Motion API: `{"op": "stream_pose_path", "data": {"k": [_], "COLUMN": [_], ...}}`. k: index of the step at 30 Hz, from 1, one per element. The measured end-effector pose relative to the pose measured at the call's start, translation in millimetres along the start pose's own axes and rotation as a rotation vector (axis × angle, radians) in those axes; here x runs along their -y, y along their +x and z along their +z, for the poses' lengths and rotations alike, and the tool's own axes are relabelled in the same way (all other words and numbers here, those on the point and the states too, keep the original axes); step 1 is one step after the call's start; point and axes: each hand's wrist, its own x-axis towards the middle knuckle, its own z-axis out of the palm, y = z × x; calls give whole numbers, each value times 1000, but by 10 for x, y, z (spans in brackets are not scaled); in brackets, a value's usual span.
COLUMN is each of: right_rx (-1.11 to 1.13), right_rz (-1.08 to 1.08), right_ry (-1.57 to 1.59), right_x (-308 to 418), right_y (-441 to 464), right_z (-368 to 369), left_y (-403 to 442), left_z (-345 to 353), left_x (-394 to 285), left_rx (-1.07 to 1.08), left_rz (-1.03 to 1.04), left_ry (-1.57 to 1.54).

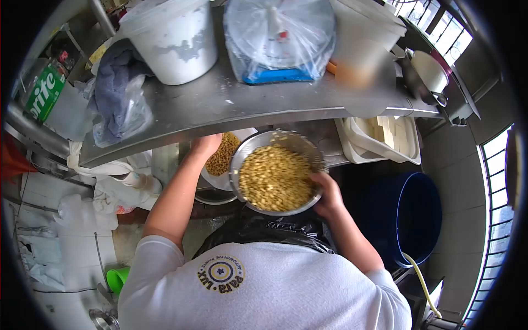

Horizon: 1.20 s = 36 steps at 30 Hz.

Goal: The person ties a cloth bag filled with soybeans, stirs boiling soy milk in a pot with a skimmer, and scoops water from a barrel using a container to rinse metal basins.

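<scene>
Okay, got the steel bowl [235, 171] held up under the front edge of the steel shelf [231, 113], left of the blue barrel [407, 220]. Gripped by its right rim in the right hand [330, 197], closed on the edge; can't tell exact finger wrap, too blurred. Loaded with pale yellow beans [278, 176], also smeared by blur, so probably being shaken or tossed.

At the browner beans [221, 157] in the white-lined container with the left hand [206, 145]: can't tell how far open or whether holding any.

For a clean shake: use short, low strokes from the wrist, hold the rim near level, pinch firmly against twist. Looks like a heavy load for 1 hand; if sagging, bring up the left for 2-point support. Mind the shelf edge, and avoid tipping left, likely to spill pale beans onto brown.
</scene>
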Motion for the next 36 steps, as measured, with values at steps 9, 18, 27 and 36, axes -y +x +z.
{"op": "stream_pose_path", "data": {"k": [9,18,27,36], "right_rx": [-65,531,408,-109], "right_rz": [-157,-1688,-1774,-1020], "right_ry": [-802,-1418,-1665,-1620], "right_x": [38,-9,-16,454], "right_y": [1113,876,802,793], "right_z": [1148,2523,2328,1044], "left_y": [-568,-596,-667,-559], "left_z": [-342,-698,-463,-256], "left_x": [-697,130,491,192], "left_rx": [182,-535,-555,-377], "left_rz": [-237,-498,-659,-517], "left_ry": [-1348,-1912,-1731,-1419]}}
